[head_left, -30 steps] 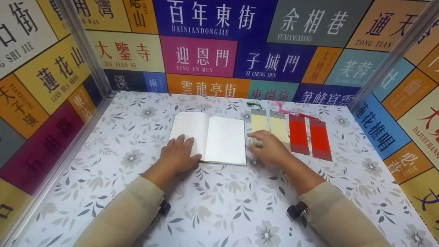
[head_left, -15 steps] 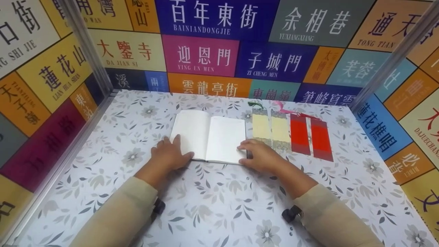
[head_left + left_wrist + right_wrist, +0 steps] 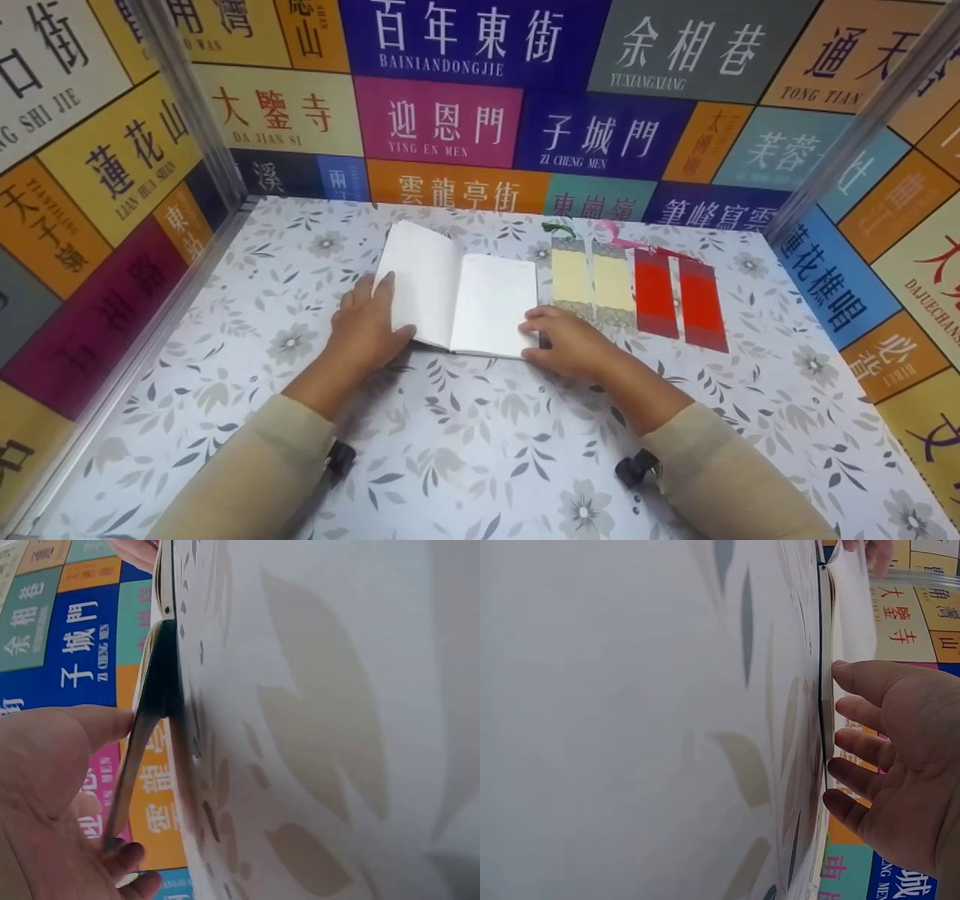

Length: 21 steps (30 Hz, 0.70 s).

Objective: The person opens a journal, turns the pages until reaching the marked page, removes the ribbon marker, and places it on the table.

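Note:
A notebook (image 3: 495, 307) lies spread at blank white pages. Its left half (image 3: 420, 281) is tilted up off the table, and my left hand (image 3: 364, 319) grips that side. In the left wrist view the thumb presses on the page side, with fingers behind the raised cover (image 3: 154, 682). My right hand (image 3: 574, 341) rests at the right page's lower right edge, fingers loosely bent. The right wrist view shows those fingertips (image 3: 844, 799) right at the notebook's edge (image 3: 826, 637).
Right of the notebook lie two pale yellow bookmarks (image 3: 571, 277) with grey ends and two red bookmarks (image 3: 703, 304), all with tassels or cords at the top. A floral cloth (image 3: 480, 465) covers the table. Panels with printed signs (image 3: 442, 124) enclose the back and sides.
My right hand has come left from beside the yellow bookmarks to the notebook's right edge. The left hand has slid to the left edge and raised that half of the notebook.

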Available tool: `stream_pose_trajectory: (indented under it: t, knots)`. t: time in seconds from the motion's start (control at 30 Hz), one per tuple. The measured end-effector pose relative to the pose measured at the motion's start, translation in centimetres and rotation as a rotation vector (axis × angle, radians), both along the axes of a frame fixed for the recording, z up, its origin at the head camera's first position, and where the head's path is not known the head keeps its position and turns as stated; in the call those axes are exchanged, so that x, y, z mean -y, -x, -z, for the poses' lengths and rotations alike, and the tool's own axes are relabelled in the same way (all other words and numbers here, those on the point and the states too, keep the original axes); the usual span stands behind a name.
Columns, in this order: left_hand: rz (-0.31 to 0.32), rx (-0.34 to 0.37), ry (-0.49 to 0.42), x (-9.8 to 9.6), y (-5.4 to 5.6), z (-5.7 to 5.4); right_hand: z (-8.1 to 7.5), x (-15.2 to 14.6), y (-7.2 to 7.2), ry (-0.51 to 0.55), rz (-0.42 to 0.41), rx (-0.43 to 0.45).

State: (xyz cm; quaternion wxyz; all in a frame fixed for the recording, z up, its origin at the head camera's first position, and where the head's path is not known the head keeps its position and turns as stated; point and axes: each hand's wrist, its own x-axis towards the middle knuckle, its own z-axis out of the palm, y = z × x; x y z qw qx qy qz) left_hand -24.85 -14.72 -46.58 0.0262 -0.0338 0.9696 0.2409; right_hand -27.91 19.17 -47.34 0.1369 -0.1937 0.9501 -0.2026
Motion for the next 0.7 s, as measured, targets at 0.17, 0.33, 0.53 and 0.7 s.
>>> stream_pose_trajectory:
  t: [0.17, 0.33, 0.53, 0.7]
  knots:
    - [0.024, -0.131, -0.005, -1.0, -0.4, -1.3, -0.1, -0.1, -0.1, 0.002, -0.002, -0.016]
    - [0.035, -0.207, -0.048, -1.9, -0.7, -2.1, 0.0, -0.1, -0.1, -0.001, -0.014, -0.024]
    - [0.076, -0.287, -0.092, -2.8, -0.8, -2.4, 0.0, -0.1, -0.2, 0.017, 0.004, -0.004]
    - [0.123, -0.364, -0.075, -3.5, -0.9, -2.5, -0.3, 0.1, -0.1, 0.018, 0.03, 0.023]
